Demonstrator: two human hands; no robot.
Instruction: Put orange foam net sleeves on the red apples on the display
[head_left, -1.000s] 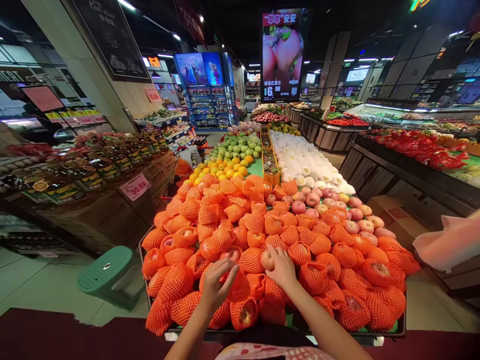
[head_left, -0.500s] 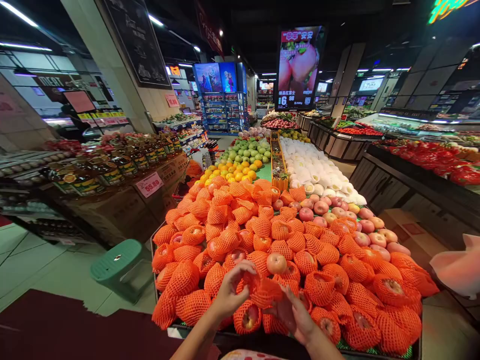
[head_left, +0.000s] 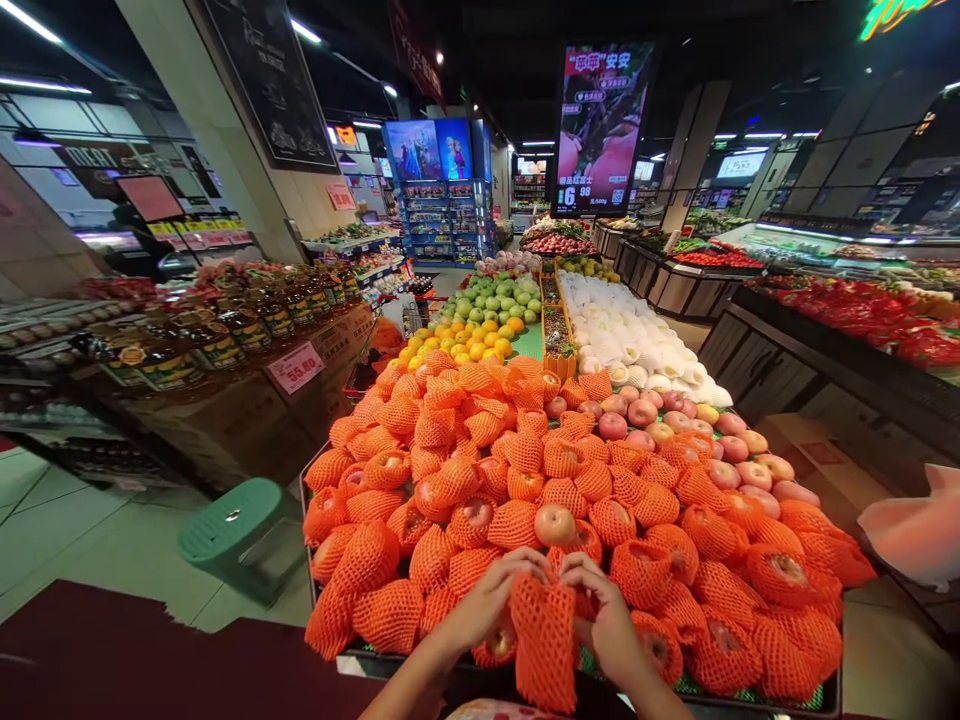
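An orange foam fruit net (head_left: 544, 640) hangs down in front of me, long and limp, and looks flattened. My left hand (head_left: 491, 600) is closed on its upper left edge. On the other side of the opening, my right hand (head_left: 606, 618) pinches the upper right edge. A bare apple (head_left: 555, 525) rests on the pile just beyond my fingertips. All around lie apples in orange foam nets (head_left: 427, 555), some with the fruit showing at the opening. Whether anything is inside the held net cannot be seen.
Bare apples (head_left: 645, 412) lie at the right back of the display, with white-netted fruit (head_left: 622, 325) and oranges (head_left: 472, 340) beyond. A green stool (head_left: 232, 515) stands on the floor at left. Bottles of oil (head_left: 176, 355) line a stack of boxes. A pinkish bag (head_left: 915, 525) is at right.
Both hands have come closer together at the net's top edge. The net, bunched between them before, now hangs down at full length.
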